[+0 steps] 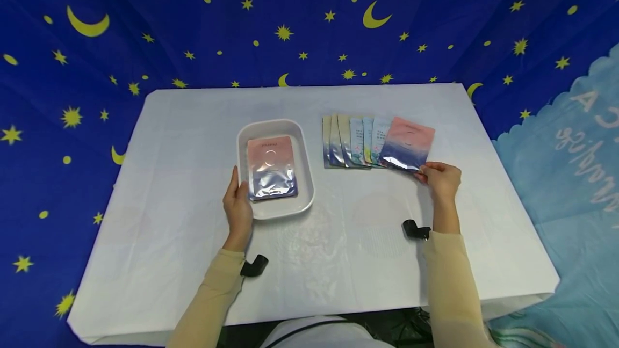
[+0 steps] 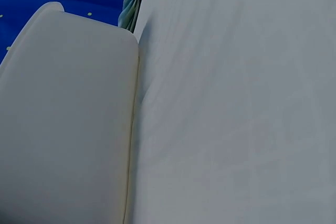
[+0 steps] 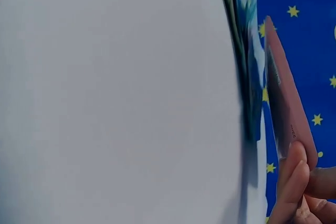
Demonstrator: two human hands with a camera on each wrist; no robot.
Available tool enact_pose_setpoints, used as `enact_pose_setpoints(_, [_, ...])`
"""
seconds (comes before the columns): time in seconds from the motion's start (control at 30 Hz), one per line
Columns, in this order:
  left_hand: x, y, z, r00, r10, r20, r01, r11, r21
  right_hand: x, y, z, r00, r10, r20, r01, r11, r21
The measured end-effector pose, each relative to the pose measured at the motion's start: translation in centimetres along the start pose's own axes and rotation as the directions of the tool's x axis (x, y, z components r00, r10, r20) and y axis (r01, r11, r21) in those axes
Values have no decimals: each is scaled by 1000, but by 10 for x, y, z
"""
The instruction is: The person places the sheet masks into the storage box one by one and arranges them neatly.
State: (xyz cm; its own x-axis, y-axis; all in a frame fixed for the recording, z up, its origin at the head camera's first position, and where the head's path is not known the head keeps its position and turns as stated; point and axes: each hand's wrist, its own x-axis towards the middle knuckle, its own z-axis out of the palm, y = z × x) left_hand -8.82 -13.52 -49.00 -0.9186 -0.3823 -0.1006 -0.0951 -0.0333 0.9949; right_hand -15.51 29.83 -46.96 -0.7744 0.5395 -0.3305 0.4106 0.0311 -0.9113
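A white tray (image 1: pixel 306 197) stands left of the table's middle, with a flat pink-and-blue foil sachet (image 1: pixel 271 165) lying inside. My left hand (image 1: pixel 238 211) holds the tray's left side, fingers along the outer wall and thumb at the rim. In the left wrist view, the tray's wall (image 2: pixel 73 119) fills the left part, and the hand is out of sight. With thumb and fingers, my right hand (image 1: pixel 441 179) pinches a similar pink-and-blue sachet (image 1: pixel 408 144) by its lower right corner. The right wrist view shows this sachet (image 3: pixel 291 98) tilted up off the table.
A fanned row of gold-and-blue sachets (image 1: pixel 333 141) and light blue sachets (image 1: pixel 357 141) lies just left of the held one. White cloth (image 1: pixel 193 283) covers the table. Behind it hangs a blue curtain (image 1: pixel 319 36) with moons and stars.
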Motion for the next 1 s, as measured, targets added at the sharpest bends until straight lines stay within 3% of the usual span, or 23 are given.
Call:
enact_pose_setpoints(0.13, [-1,-2,1,1000,8,-11,-8,1000,2,-10,-3,0,1000,-21,-10,21,999,37])
enact_pose_setpoints(0.3, [-3,-3,2,1000,23,-17,-22,1000,21,-28,-11,9,995,-104,1,103,988,111])
enact_pose_setpoints(0.53, [-3,-2,2,1000,19,-12,-19,1000,22,-55,-23,31,967,-242,84,223,957,187])
enact_pose_setpoints(0.77, [-2,0,1,1000,16,-20,-16,1000,9,-86,-36,64,914,-339,221,311,938,151])
enact_pose_setpoints(1.0, [0,0,0,1000,-6,-8,6,1000,6,-116,-42,110,819,-392,418,392,916,92])
